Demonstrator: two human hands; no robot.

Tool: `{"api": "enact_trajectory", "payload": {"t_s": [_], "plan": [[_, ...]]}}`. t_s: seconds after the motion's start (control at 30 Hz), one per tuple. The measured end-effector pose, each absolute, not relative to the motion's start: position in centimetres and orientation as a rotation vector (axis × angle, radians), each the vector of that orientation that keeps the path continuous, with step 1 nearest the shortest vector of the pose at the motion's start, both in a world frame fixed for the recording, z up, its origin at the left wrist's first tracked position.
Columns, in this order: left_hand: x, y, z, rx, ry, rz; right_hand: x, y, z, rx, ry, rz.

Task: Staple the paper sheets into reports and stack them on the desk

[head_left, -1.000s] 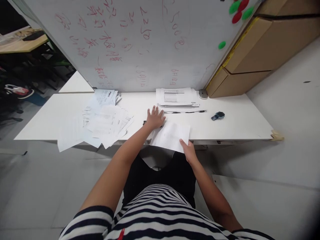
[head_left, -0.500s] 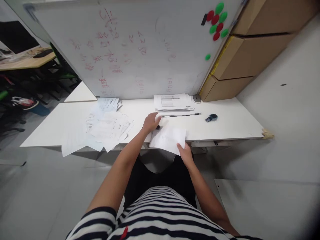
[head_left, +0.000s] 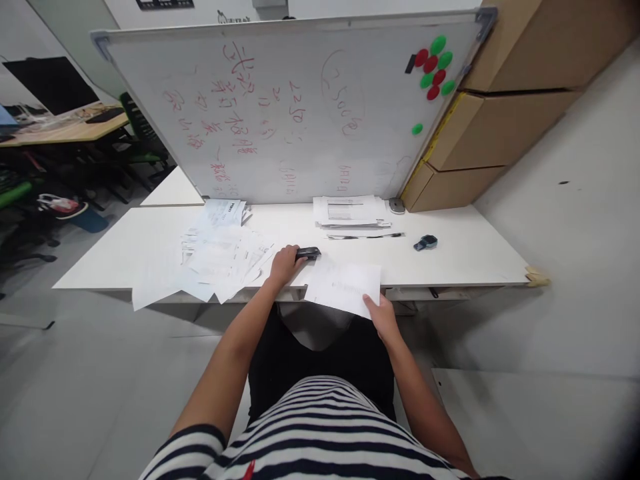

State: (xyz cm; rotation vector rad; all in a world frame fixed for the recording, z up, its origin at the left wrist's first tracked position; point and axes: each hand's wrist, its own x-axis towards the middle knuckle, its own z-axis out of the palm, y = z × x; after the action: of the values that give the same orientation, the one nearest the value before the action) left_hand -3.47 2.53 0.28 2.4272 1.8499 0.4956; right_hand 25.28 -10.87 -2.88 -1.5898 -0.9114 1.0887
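Note:
My left hand (head_left: 286, 264) is closed around a black stapler (head_left: 308, 253) resting at the middle of the white table. Just right of the stapler, a white printed paper (head_left: 341, 287) reaches over the table's front edge. My right hand (head_left: 381, 315) pinches the lower right corner of this paper, thumb on top. The paper's upper left corner lies close to the stapler's tip; whether they touch I cannot tell.
Loose papers (head_left: 220, 260) spread over the table's left part, some overhanging the edge. A paper stack (head_left: 353, 212) lies before the whiteboard (head_left: 310, 113). A thin dark strip (head_left: 367, 236) and a dark watch-like object (head_left: 425, 243) lie to the right. Cardboard boxes (head_left: 500, 130) stand at right.
My left hand has moved down and left from the paper's upper edge and now grips the stapler. My right hand, with the paper, has shifted slightly right and down. The camera view has tilted up.

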Motion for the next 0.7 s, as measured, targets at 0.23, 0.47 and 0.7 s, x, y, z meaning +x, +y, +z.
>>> {"api": "enact_trajectory", "payload": {"t_s": [0.23, 0.47, 0.7], "plan": [[-3.9, 3.2, -0.2, 2.213, 1.949, 0.628, 28.3, -13.1, -0.9, -1.559, -0.848, 1.109], [-4.0, 3.1, -0.4, 2.245, 1.913, 0.642, 28.0, -13.3, -0.8, -1.510, -0.802, 1.125], [-3.7, 3.1, -0.4, 2.332, 1.892, 0.546, 27.4, -13.5, -0.3, -1.602, -0.860, 1.108]]}}
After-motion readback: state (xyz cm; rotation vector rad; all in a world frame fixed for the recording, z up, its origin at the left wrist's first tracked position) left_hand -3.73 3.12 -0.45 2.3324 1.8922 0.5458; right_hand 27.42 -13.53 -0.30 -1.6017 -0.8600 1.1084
